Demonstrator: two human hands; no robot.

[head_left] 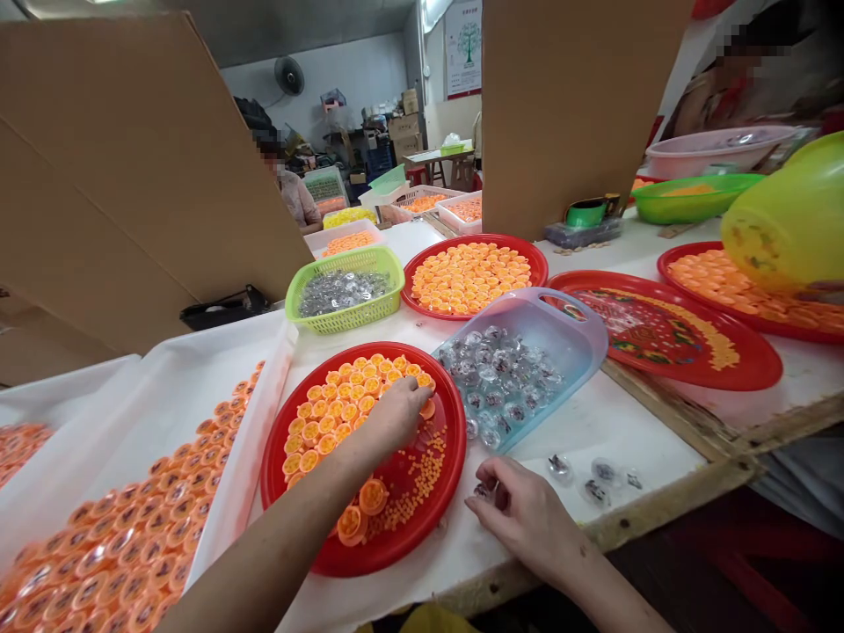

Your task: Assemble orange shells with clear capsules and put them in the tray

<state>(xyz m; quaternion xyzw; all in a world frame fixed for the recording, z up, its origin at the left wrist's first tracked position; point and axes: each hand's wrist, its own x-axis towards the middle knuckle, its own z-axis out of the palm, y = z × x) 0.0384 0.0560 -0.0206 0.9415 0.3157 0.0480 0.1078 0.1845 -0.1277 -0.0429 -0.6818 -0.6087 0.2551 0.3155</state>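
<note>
The left hand [396, 418] is laid open on orange capsules [343, 396], contained by the rim of a red tray [454, 457]; a clear capsule [484, 491] is pinched narrowly by the right hand [520, 519].

- left hand [396, 418] resting on orange plastic caps [336, 413] in a red plastic tray [445, 475], beside scattered yellow beads [412, 475]
- right hand [527, 519] pinching a small clear capsule [484, 491] just off the tray, near loose capsules [597, 483] on the white table [633, 431]
- pale blue plastic tray [567, 330] of clear capsules [494, 378] touching the red tray
- green plastic basket [389, 264] of clear capsules beyond
- co-worker [294, 198] seated farther off, past a cardboard divider [132, 176]
</note>
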